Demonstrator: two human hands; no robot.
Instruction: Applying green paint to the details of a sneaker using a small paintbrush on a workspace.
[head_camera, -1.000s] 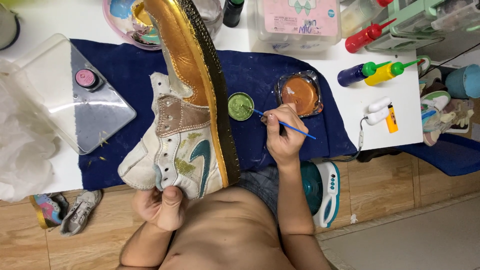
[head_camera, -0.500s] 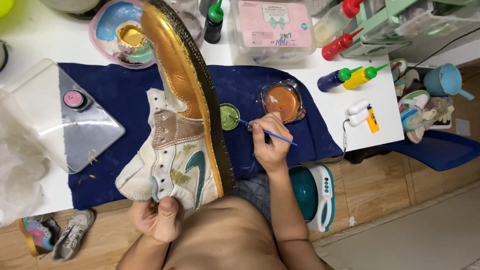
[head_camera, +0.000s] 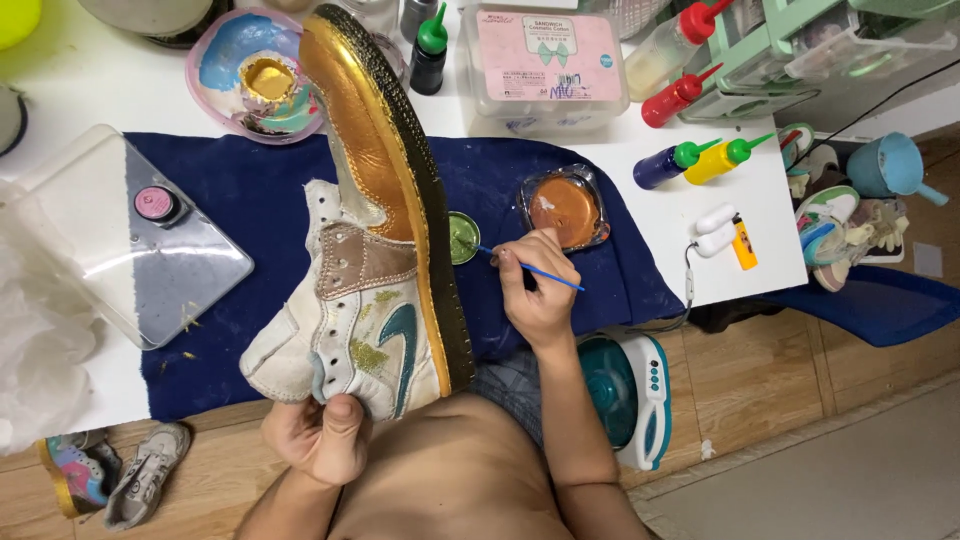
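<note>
My left hand (head_camera: 318, 436) grips the heel end of a white sneaker (head_camera: 372, 240) with a gold-painted toe, a teal side mark and a black sole, held on its side over a dark blue cloth (head_camera: 250, 190). My right hand (head_camera: 537, 285) holds a thin blue paintbrush (head_camera: 535, 268). The brush tip reaches into a small round pot of green paint (head_camera: 463, 238) just right of the sole. A clear tub of orange-brown paint (head_camera: 565, 207) sits beside my right hand.
A round palette (head_camera: 250, 85) with gold and blue paint lies at the back left. Squeeze bottles (head_camera: 690, 160), a pink-lidded box (head_camera: 545, 65) and a clear tray (head_camera: 120, 235) stand on the white table. A teal fan (head_camera: 622, 390) and small shoes (head_camera: 110, 470) are on the wooden floor.
The view has shifted slightly. My right hand has stayed at the green pot, brush tip still dipped in it. My left hand keeps holding the sneaker.
</note>
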